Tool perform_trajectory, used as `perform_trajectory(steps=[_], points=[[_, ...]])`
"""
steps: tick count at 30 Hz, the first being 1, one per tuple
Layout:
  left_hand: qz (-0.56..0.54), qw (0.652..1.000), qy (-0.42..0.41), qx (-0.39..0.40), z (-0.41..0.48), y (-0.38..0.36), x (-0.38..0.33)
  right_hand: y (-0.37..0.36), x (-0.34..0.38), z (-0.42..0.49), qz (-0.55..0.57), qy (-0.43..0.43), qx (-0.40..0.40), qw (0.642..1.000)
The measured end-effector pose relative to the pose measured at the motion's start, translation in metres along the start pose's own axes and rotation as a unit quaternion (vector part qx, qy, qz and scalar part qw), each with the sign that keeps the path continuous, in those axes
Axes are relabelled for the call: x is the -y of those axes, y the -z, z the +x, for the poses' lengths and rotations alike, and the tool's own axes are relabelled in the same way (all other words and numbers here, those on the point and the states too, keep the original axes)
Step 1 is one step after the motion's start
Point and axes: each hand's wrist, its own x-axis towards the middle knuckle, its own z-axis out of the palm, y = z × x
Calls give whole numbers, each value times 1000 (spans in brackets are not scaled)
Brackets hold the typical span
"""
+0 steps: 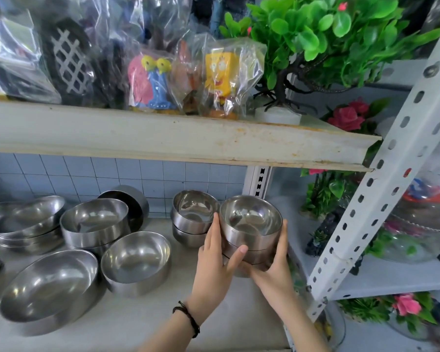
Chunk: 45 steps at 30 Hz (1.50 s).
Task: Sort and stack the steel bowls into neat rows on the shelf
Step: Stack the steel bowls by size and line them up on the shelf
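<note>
The stack of small round steel bowls (pixel 250 226) is at the right end of the pale lower shelf (pixel 127 326), just left of the white perforated metal post (pixel 361 207). The left hand (pixel 217 252) and the right hand (pixel 274 265) grip it from both sides. I cannot tell if it rests on the shelf. A second short stack of steel bowls (pixel 193 217) stands farther left of the post, and the wider steel bowls (pixel 135 260) lie well left of it.

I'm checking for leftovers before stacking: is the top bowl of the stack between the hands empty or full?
Empty: the top bowl of the stack shows only bare reflective steel inside.
</note>
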Motion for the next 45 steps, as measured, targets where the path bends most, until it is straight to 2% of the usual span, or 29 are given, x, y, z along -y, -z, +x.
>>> perform_trajectory(steps=[6, 15, 20, 25, 45], points=[[36, 998, -56, -17, 16, 40, -25, -15, 49, 13, -58, 82, 13, 995], [45, 996, -66, -36, 71, 100, -40, -60, 89, 70, -66, 152, 34, 986], [69, 996, -53, -33, 90, 114, -24, -87, 75, 93, -60, 138, 29, 988], [38, 999, -12, -1, 88, 115, 1, -99, 45, 93, -64, 111, 53, 990], [26, 999, 32, 7, 84, 98, 23, -75, 32, 101, -95, 84, 123, 984]])
